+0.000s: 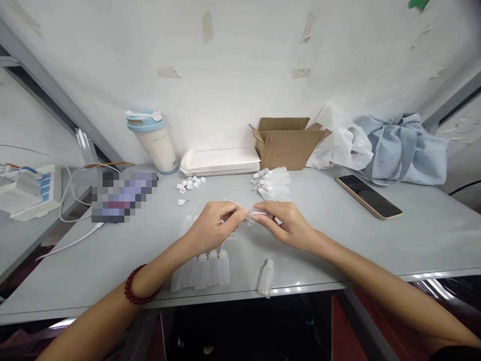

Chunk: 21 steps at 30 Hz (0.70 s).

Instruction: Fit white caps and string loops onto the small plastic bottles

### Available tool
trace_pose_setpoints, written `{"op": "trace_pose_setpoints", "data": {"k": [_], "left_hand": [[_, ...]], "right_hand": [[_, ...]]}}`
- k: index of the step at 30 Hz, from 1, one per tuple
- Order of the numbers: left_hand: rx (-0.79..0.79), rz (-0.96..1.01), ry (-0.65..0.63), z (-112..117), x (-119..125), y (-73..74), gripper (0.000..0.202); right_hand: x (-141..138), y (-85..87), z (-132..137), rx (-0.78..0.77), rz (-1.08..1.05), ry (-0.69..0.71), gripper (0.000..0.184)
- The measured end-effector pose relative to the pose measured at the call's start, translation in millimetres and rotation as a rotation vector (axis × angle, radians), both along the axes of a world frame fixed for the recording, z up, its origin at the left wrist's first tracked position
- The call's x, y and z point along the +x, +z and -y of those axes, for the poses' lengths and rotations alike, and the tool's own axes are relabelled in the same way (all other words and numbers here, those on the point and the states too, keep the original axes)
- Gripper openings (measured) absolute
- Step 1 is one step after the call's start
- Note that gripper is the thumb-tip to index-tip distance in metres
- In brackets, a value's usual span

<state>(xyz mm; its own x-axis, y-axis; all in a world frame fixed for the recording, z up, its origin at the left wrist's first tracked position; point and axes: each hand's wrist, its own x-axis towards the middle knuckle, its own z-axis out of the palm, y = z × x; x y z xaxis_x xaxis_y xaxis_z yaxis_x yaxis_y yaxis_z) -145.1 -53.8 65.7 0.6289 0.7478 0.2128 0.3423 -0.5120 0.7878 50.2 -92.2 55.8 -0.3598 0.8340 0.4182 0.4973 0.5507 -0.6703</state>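
Note:
My left hand (214, 224) and my right hand (285, 224) meet above the middle of the grey table (413, 240). Between their pinched fingertips they hold a small clear plastic bottle (259, 214); the right hand grips its body, the left hand pinches at its end. Under my left wrist a row of several clear bottles (205, 269) stands near the front edge. One more clear bottle (266, 278) lies alone by the edge. A pile of clear bottles (274, 181) lies behind my hands. Small white caps (190, 184) are scattered to the left of it.
At the back stand a lidded white and blue cup (154, 141), a stack of white trays (221, 161) and an open cardboard box (287, 141). A plastic bag (345, 140), blue cloth (402, 148) and a phone (368, 196) lie right. White cables (71, 200) run left.

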Motion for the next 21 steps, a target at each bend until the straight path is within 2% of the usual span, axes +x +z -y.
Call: {"op": "trace_pose_setpoints", "data": {"k": [2,7,14,16,17,21], "left_hand": [[-0.027,0.033,0.006,1,1,-0.7,0.037],[-0.003,0.053,0.003,4,2,-2.0,0.035],[0.168,0.072,-0.022,5,3,-3.7,0.027],[0.179,0.062,-0.016,1,4,-6.2,0.027],[0.180,0.037,-0.014,-1,3,-8.1,0.026],[0.273,-0.135,0.000,-15,-1,-19.3,0.020]], "right_hand": [[0,1.5,1,-0.019,0.002,0.011,0.030],[2,8.8,2,-0.275,-0.117,0.022,0.035],[6,4.1,-4,-0.588,-0.379,0.126,0.040],[6,3.7,-6,-0.558,-0.349,0.104,0.040],[6,3.2,-7,-0.493,-0.298,0.066,0.039],[9,-7.2,-16,-0.065,0.006,-0.142,0.033]]}}
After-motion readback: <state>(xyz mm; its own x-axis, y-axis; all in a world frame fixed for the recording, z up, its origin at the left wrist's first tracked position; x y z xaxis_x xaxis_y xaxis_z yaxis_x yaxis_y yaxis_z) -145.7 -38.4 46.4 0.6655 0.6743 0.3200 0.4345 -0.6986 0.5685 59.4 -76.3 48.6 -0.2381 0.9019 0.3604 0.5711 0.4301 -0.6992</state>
